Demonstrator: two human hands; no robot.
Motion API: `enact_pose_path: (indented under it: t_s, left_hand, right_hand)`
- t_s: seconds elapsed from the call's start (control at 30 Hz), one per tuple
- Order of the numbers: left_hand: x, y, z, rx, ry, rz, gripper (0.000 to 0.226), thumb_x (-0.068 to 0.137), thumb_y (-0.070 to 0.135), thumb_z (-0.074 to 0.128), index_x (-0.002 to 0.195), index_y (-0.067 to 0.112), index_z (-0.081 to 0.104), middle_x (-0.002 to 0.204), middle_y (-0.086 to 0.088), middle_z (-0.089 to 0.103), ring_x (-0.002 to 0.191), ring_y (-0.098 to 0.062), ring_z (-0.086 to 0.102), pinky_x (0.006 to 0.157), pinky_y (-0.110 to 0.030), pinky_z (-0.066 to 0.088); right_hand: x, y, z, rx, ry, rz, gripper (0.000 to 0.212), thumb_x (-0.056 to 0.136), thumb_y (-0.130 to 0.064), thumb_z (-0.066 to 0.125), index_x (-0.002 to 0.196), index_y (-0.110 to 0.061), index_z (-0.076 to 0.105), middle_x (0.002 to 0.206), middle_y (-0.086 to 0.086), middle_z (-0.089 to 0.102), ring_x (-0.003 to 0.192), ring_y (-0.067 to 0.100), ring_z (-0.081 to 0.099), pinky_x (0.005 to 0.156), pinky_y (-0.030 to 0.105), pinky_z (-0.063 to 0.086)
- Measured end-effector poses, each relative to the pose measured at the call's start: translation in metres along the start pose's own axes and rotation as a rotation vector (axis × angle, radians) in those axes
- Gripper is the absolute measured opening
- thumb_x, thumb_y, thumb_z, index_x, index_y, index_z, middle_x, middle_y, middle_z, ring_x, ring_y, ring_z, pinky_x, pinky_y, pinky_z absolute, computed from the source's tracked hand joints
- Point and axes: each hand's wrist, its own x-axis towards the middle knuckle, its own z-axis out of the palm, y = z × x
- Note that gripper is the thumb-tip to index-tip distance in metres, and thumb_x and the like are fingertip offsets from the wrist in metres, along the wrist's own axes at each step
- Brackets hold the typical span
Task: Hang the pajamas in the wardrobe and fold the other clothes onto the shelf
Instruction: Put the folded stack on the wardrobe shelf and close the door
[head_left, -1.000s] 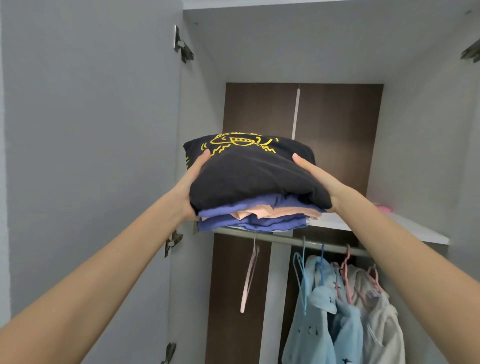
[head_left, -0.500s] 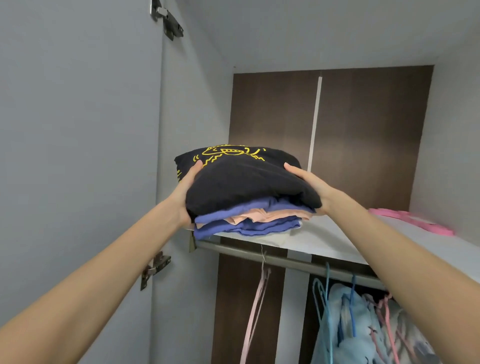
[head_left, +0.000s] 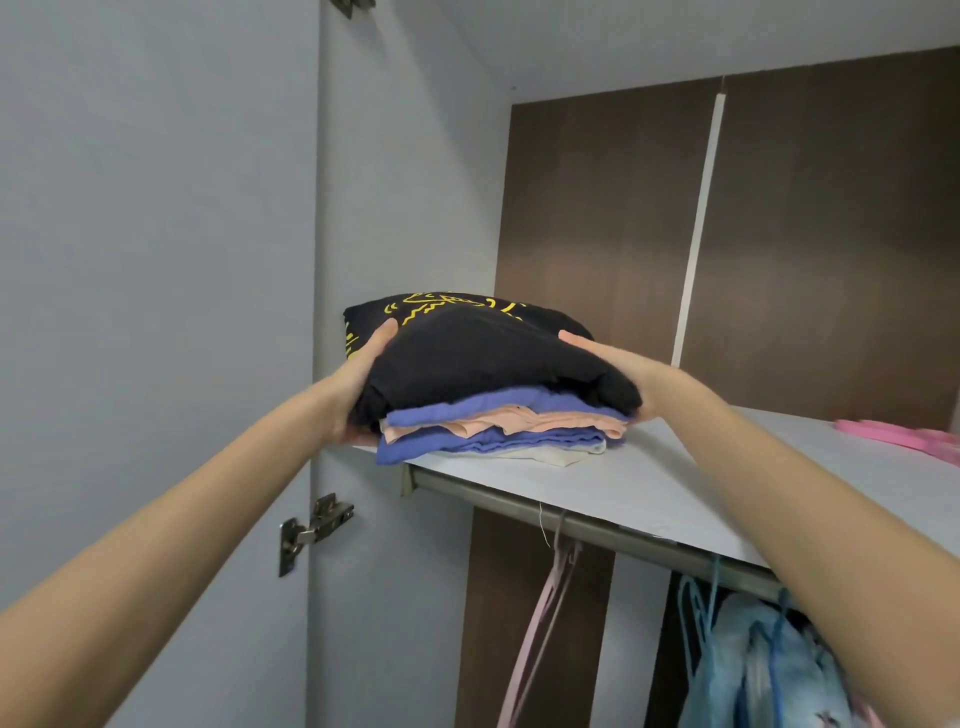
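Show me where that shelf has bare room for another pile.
Bare shelf runs between the folded stack and the pink hangers at the far right. The left end is crowded: the stack sits by the side wall, with left hand and right hand gripping it.

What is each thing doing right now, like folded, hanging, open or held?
clothes stack, folded, resting on the shelf's front left edge
left hand, grips the clothes stack's left side
right hand, grips the clothes stack's right side
wardrobe door, open
pink hangers, lying flat on the shelf
pale blue pajamas, hanging from the rail
empty pink hanger, hanging from the rail
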Motion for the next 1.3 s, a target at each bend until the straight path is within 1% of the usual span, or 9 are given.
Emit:
enact_pose_path:
  t_s: [0.1, 0.23, 0.37, 0.47, 0.67, 0.8, 0.9, 1.0, 1.3]
  left_hand:
    - [-0.001, 0.001, 0.000, 0.132, 0.255, 0.168, 0.058, 0.087, 0.063, 0.043, 0.121, 0.018, 0.056, 0.116, -0.008, 0.066, 0.098, -0.026, 0.064, 0.078, -0.034, 0.051]
    - [-0.004, 0.002, 0.001, 0.254, 0.449, 0.373, 0.067, 0.095, 0.044, 0.041, 0.150, 0.017, 0.014, 0.149, -0.009, 0.033, 0.132, -0.029, 0.039, 0.105, -0.037, 0.036]
    - [-0.014, -0.003, -0.001, 0.536, 0.397, 0.652, 0.049, 0.100, 0.036, 0.030, 0.148, 0.029, 0.023, 0.155, -0.005, 0.024, 0.143, -0.021, 0.020, 0.117, -0.043, 0.018]
    - [-0.027, -0.007, -0.005, 0.657, 0.226, 0.834, 0.047, 0.101, 0.037, 0.035, 0.147, 0.032, 0.027, 0.154, 0.005, 0.025, 0.143, -0.010, 0.016, 0.118, -0.038, 0.014]
    - [-0.041, -0.005, -0.023, 0.696, -0.117, 0.671, 0.078, 0.071, 0.053, 0.065, 0.139, 0.056, 0.026, 0.156, 0.018, 0.003, 0.134, 0.011, 0.003, 0.107, -0.021, 0.016]
    - [-0.031, -0.005, -0.032, 0.866, -0.136, 0.777, 0.090, 0.072, 0.038, 0.077, 0.139, 0.054, 0.020, 0.158, 0.007, 0.007, 0.138, 0.008, -0.004, 0.119, -0.037, 0.009]
    - [-0.015, -0.004, -0.028, 1.044, 0.010, 0.868, 0.088, 0.076, 0.040, 0.075, 0.144, 0.045, 0.020, 0.157, 0.001, 0.020, 0.146, -0.009, 0.000, 0.119, -0.043, -0.002]
    - [-0.001, -0.006, -0.016, 1.078, 0.079, 0.847, 0.088, 0.074, 0.048, 0.073, 0.144, 0.050, 0.019, 0.154, -0.004, 0.019, 0.146, -0.022, 0.003, 0.118, -0.047, 0.010]
    - [0.035, -0.002, 0.004, 1.289, 0.015, 0.910, 0.111, 0.056, 0.056, 0.082, 0.136, 0.065, 0.005, 0.138, 0.009, 0.024, 0.137, -0.007, 0.020, 0.106, -0.028, 0.031]
  right_hand:
    - [-0.007, -0.008, 0.004, -0.178, 0.334, -0.265, 0.059, 0.083, -0.046, 0.068, 0.126, -0.008, 0.057, 0.127, 0.011, 0.061, 0.104, 0.022, 0.060, 0.091, 0.030, 0.047]
    - [-0.027, -0.010, 0.026, -0.473, 0.562, -0.578, 0.058, 0.089, -0.041, 0.060, 0.142, -0.023, 0.041, 0.143, 0.009, 0.046, 0.131, 0.028, 0.043, 0.108, 0.040, 0.035]
    - [-0.059, 0.006, 0.058, -0.717, 0.506, -0.782, 0.043, 0.093, -0.052, 0.046, 0.135, -0.044, 0.045, 0.145, -0.004, 0.042, 0.137, 0.022, 0.031, 0.111, 0.047, 0.026]
    - [-0.085, 0.019, 0.072, -0.950, 0.348, -0.893, 0.058, 0.089, -0.057, 0.051, 0.142, -0.050, 0.029, 0.154, -0.010, 0.026, 0.143, 0.020, 0.018, 0.114, 0.058, 0.015]
    - [-0.096, 0.025, 0.083, -1.411, 0.303, -0.697, 0.111, 0.088, -0.002, 0.056, 0.131, -0.062, -0.028, 0.160, -0.003, -0.011, 0.145, 0.042, -0.001, 0.108, 0.069, 0.013]
    - [-0.081, 0.016, 0.088, -1.500, 0.370, -0.587, 0.118, 0.085, 0.017, 0.049, 0.134, -0.054, -0.031, 0.160, 0.010, -0.013, 0.143, 0.048, -0.003, 0.108, 0.069, 0.016]
    - [-0.062, 0.008, 0.085, -1.538, 0.371, -0.522, 0.117, 0.084, 0.013, 0.056, 0.140, -0.050, -0.026, 0.160, 0.012, -0.011, 0.143, 0.048, -0.001, 0.108, 0.069, 0.016]
    - [-0.042, 0.004, 0.070, -1.567, 0.321, -0.485, 0.119, 0.083, 0.002, 0.066, 0.143, -0.045, -0.025, 0.160, 0.010, -0.013, 0.144, 0.045, -0.001, 0.108, 0.068, 0.016]
    - [0.023, 0.014, 0.009, -1.581, 0.216, -0.563, 0.094, 0.095, -0.014, 0.057, 0.148, -0.033, -0.018, 0.160, 0.003, -0.014, 0.147, 0.030, -0.008, 0.115, 0.056, 0.016]
